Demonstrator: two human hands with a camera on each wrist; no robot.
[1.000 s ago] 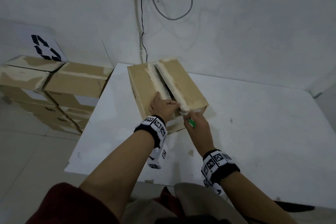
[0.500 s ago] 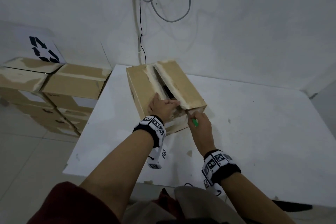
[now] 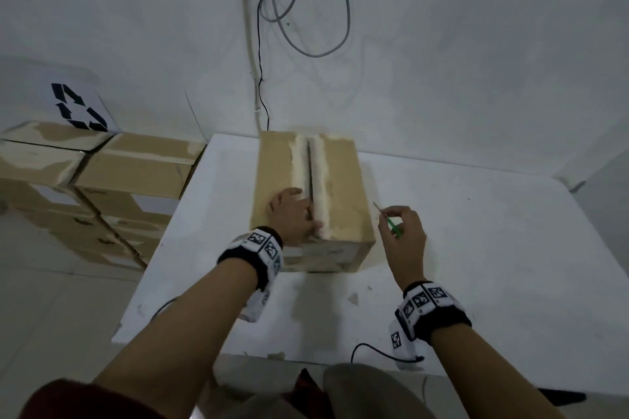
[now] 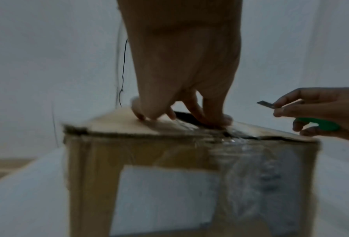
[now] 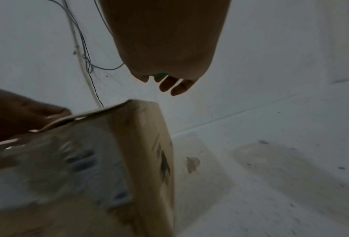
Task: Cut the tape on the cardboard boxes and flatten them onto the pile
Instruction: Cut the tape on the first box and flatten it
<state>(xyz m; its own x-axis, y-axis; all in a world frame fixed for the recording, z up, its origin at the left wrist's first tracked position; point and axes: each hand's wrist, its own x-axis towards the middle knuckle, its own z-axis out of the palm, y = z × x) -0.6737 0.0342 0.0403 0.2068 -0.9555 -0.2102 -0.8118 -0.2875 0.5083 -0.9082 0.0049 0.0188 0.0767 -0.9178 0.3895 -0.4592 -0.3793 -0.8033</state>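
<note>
A brown cardboard box (image 3: 340, 180) stands on the white table (image 3: 476, 248), its top seam slit into a dark gap between two flaps edged with pale tape. My left hand (image 3: 294, 214) lies on the left flap at the near end, fingertips at the gap (image 4: 216, 121). My right hand (image 3: 403, 231) hovers just right of the box and grips a small green-handled cutter (image 3: 391, 223), blade (image 4: 266, 103) pointing up and away from the cardboard. The box's near face (image 4: 165, 184) carries a white label and crinkled clear tape.
Stacked cardboard boxes (image 3: 112, 180) sit on the floor to the left, below a recycling sign (image 3: 78, 109). Cables (image 3: 299, 27) hang on the wall behind the table. Small tape scraps (image 3: 354, 298) lie on the table near the front edge.
The box has turned from skewed to square with me. My right hand pulled the cutter off the near end of the seam and moved out to the box's right side. The left hand stayed on the flap.
</note>
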